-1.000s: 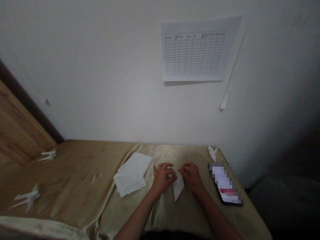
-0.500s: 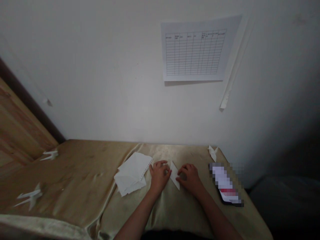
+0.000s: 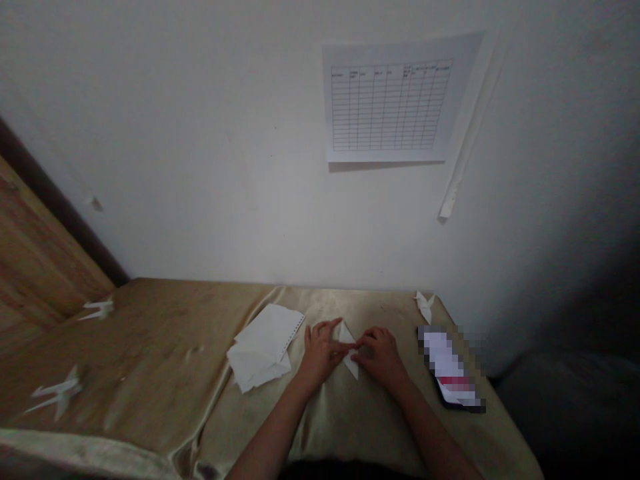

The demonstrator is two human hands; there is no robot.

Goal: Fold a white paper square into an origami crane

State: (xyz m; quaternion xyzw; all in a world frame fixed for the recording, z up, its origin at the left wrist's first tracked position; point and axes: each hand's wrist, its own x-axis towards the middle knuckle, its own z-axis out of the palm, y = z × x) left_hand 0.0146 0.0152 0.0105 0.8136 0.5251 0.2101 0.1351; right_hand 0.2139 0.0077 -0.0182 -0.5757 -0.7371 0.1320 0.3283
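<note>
White folded paper [image 3: 351,363] lay on gold satin [image 3: 150,353], long axis pointing forward, between the left hand [image 3: 319,357] and right hand [image 3: 381,357], both sets of fingers [image 3: 345,346] touching it mid-length, any actual grip indiscernible.

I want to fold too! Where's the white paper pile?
In the head view, the white paper pile sits on the gold cloth, just left of the left hand.

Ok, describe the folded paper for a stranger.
On the tan table, below the wall chart, look between the left hand and right hand. There lies a small folded paper, pointed at both ends, unlike the flat stack of sheets beside it.
</note>
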